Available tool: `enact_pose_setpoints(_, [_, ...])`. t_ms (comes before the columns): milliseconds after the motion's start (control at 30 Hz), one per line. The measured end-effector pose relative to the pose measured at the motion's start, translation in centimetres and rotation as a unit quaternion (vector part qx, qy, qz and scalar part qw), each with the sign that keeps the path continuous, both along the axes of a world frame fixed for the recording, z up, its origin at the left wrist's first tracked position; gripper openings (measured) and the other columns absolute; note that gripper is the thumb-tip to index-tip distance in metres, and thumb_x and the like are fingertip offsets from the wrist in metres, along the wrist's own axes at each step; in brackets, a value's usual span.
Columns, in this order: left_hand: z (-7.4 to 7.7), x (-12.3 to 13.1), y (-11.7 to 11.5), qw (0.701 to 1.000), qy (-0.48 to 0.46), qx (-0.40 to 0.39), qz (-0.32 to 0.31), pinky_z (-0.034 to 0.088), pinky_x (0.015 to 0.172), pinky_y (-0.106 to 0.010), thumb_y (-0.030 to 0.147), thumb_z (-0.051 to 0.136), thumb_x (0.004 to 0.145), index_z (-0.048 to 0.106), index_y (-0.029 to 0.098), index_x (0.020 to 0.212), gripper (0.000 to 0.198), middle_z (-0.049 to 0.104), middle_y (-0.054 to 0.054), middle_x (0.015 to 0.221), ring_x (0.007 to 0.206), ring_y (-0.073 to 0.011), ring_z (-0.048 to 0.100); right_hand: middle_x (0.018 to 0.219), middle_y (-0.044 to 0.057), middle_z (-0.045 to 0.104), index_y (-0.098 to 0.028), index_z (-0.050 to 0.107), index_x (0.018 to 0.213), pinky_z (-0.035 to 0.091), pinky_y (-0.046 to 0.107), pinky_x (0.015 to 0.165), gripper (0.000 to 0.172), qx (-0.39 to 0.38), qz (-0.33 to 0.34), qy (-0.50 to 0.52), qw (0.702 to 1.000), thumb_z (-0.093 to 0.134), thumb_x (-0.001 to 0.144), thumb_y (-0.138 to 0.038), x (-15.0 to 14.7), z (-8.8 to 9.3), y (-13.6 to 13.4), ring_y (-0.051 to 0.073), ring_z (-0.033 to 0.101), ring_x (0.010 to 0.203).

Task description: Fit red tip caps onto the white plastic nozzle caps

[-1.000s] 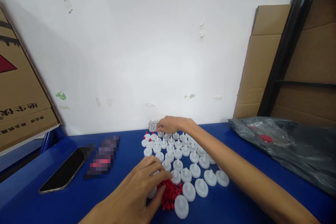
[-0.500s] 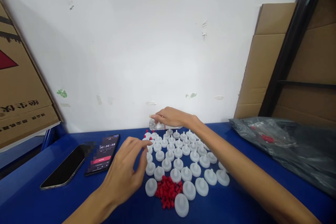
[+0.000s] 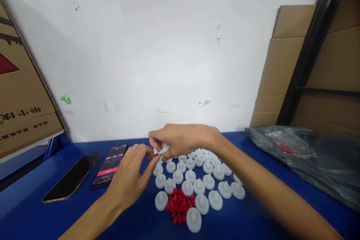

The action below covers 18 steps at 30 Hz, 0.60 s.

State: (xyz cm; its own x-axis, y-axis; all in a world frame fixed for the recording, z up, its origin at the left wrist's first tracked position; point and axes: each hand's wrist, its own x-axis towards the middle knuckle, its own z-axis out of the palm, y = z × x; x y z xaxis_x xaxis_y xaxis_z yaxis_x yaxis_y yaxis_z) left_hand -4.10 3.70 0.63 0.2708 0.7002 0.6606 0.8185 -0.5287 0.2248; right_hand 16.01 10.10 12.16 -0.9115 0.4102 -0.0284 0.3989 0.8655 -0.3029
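Note:
Several white plastic caps (image 3: 201, 183) with small spouts stand in rows on the blue table (image 3: 253, 217). A pile of small red caps (image 3: 179, 205) lies at the near edge of the rows. My right hand (image 3: 180, 139) is closed on one white cap (image 3: 164, 148), held just above the far left of the rows. My left hand (image 3: 131, 174) meets it from the left, its thumb and forefinger pinched on a small red cap (image 3: 156, 154) at the white cap's tip.
Two phones lie left of the caps: a dark one (image 3: 67, 183) and one showing a timer (image 3: 109, 165). A grey plastic bag (image 3: 306, 157) with red and clear parts sits at right. Cardboard boxes (image 3: 19, 93) stand at left and cardboard sheets (image 3: 281, 63) at right.
My left hand left the red pile and rose to meet the right. My right hand came back from the far row with a white cap; the two now touch.

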Motion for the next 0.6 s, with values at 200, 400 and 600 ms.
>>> enact_pose_setpoints(200, [0.2, 0.3, -0.4, 0.996, -0.015, -0.051, -0.073, 0.039, 0.076, -0.035, 0.031, 0.039, 0.107, 0.056, 0.022, 0.098, 0.021, 0.059, -0.004, 0.093, 0.083, -0.0226, 0.051, 0.073, -0.007, 0.052, -0.024, 0.044, 0.084, 0.033, 0.026, 0.049, 0.033, -0.005, 0.040, 0.011, 0.999, 0.076, 0.083, -0.019, 0.0, 0.5, -0.8, 0.012, 0.048, 0.062])
enact_pose_setpoints(400, [1.0, 0.9, -1.0, 0.947, -0.188, -0.217, -0.145, 0.037, 0.069, -0.029, 0.042, 0.040, 0.107, 0.055, 0.020, 0.078, 0.039, 0.052, 0.000, 0.078, 0.076, -0.0184, 0.047, 0.074, -0.007, 0.054, -0.023, 0.043, 0.078, 0.034, 0.025, 0.053, 0.035, -0.040, 0.069, 0.013, 0.997, 0.077, 0.083, -0.020, 0.1, 0.5, -0.5, 0.011, 0.049, 0.065])
enact_pose_setpoints(600, [1.0, 0.9, -0.4, 0.869, -0.329, -0.302, -0.215, 0.036, 0.069, -0.028, 0.047, 0.042, 0.105, 0.051, 0.019, 0.073, 0.044, 0.048, 0.000, 0.074, 0.073, -0.0171, 0.042, 0.076, -0.005, 0.061, -0.022, 0.050, 0.081, 0.032, 0.024, 0.052, 0.022, 0.001, 0.075, 0.034, 0.997, 0.066, 0.085, -0.007, 0.4, 0.4, 0.2, 0.010, 0.052, 0.063])
